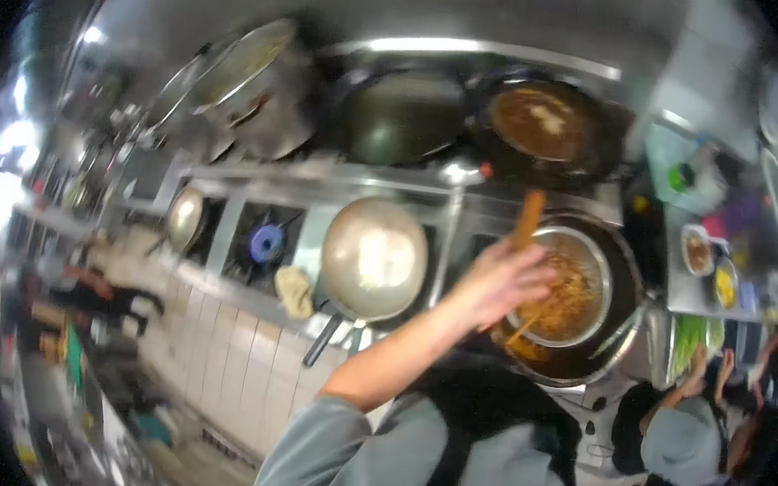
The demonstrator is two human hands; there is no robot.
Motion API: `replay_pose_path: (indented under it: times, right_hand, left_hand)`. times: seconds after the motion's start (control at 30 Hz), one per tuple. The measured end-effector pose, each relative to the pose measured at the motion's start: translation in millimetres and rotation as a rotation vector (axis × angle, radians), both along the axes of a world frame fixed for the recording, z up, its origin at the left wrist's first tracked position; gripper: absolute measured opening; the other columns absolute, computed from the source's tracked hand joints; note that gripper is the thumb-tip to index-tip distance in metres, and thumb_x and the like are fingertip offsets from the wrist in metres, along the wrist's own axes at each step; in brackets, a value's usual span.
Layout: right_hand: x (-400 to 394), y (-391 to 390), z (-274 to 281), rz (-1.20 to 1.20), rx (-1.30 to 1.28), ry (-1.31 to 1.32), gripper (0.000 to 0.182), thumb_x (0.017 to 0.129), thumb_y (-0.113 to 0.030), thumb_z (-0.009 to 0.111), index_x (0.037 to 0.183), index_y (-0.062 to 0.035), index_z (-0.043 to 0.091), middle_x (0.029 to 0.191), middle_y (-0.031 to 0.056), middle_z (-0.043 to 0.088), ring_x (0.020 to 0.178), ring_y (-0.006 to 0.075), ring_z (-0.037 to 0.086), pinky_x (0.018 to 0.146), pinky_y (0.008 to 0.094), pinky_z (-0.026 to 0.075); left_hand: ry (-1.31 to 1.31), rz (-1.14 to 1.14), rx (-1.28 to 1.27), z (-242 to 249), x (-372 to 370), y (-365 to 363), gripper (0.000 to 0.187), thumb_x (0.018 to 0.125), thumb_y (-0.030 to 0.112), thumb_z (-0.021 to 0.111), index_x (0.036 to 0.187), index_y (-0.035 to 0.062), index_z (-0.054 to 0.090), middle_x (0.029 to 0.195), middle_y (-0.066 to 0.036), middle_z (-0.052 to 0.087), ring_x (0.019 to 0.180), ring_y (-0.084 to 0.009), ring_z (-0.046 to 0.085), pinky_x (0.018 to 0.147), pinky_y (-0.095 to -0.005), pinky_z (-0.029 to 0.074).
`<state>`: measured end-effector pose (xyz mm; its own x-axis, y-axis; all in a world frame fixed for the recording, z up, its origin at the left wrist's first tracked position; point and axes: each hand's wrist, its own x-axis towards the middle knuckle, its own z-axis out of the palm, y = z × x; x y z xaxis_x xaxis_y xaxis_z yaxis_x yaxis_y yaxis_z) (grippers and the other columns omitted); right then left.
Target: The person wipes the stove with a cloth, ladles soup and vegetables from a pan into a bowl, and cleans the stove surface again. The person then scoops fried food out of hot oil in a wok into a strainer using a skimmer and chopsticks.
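My left hand [516,282] reaches in from the lower left, its fingers closed around a wooden handle [529,219] that sticks up above it. The hand is over the near-left rim of a metal bowl [606,292] of brown, crumbly-looking food [566,298]. This bowl sits inside a large dark pot [621,339], where more of the food shows at the lower left. A thin, pale wooden stick [521,332] leans into the food below my fingers. My right hand is not in view.
Left of the pot sits a pale wok [375,251] with a black handle [321,340], beside a folded cloth [294,290]. Behind are a wok of brown liquid [540,122] and a dark wok [403,121]. Co-workers [680,435] stand at the right by trays of greens [693,345].
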<state>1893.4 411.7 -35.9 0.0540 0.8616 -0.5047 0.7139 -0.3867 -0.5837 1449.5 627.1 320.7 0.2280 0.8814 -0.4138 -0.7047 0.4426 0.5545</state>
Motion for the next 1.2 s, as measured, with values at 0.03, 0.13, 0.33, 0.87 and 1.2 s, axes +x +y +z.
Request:
replay_pose_path:
  times: [0.03,0.13,0.33,0.87,1.2]
  right_hand:
    - [11.2,12.6,19.5,-0.015,0.017,-0.015,0.031,0.091,-0.024,0.063,0.111,-0.0012,0.07,0.088,0.0204,0.072,0.085,0.0324,0.07,0.072,0.0414,0.053]
    - [32.5,47.9,68.9,-0.057,0.073,-0.032,0.031,0.091,-0.024,0.063,0.111,-0.001,0.069,0.087,0.0203,0.072,0.085,0.032,0.07,0.072,0.0412,0.052]
    - [47.1,84.9,123.6,-0.076,0.13,-0.047,0.031,0.091,-0.024,0.063,0.11,-0.0007,0.069,0.086,0.02,0.072,0.084,0.0312,0.07,0.072,0.0408,0.052]
    - [9.4,84.6,130.9,0.127,-0.017,-0.093,0.031,0.092,-0.024,0.063,0.11,0.0001,0.069,0.084,0.0191,0.071,0.081,0.0289,0.069,0.07,0.0397,0.052]
    - [-51.1,137.1,45.6,0.553,-0.131,-0.001,0.03,0.092,-0.023,0.063,0.109,0.0006,0.069,0.083,0.0186,0.071,0.079,0.0275,0.069,0.07,0.0391,0.052]
  left_hand:
    - [-0.06,-0.03,0.051,-10.3,0.2,-7.7,0.054,0.094,0.02,0.069,0.137,0.0021,0.041,0.129,-0.012,0.056,0.11,-0.0294,0.064,0.083,-0.0435,0.06]
    - [-0.059,-0.041,0.038,-22.0,-1.3,-39.5,0.065,0.094,0.021,0.07,0.146,0.0034,0.034,0.127,-0.011,0.057,0.107,-0.0261,0.065,0.076,-0.0357,0.063]
    - [0.1,-0.107,0.121,-1.1,-39.5,-93.5,0.074,0.097,0.024,0.066,0.154,0.0014,0.025,0.134,-0.011,0.057,0.107,-0.02,0.064,0.076,-0.0318,0.06]
    - [1.072,1.118,-0.145,-112.3,-199.7,-294.1,0.041,0.103,0.012,0.053,0.141,-0.0001,0.046,0.127,-0.014,0.061,0.098,-0.0191,0.067,0.075,-0.0277,0.056]
    - [1.4,0.393,-1.083,-253.4,-78.3,-563.8,0.07,0.088,0.033,0.065,0.147,0.0041,0.041,0.132,-0.028,0.058,0.125,-0.0414,0.055,0.106,-0.0499,0.042]
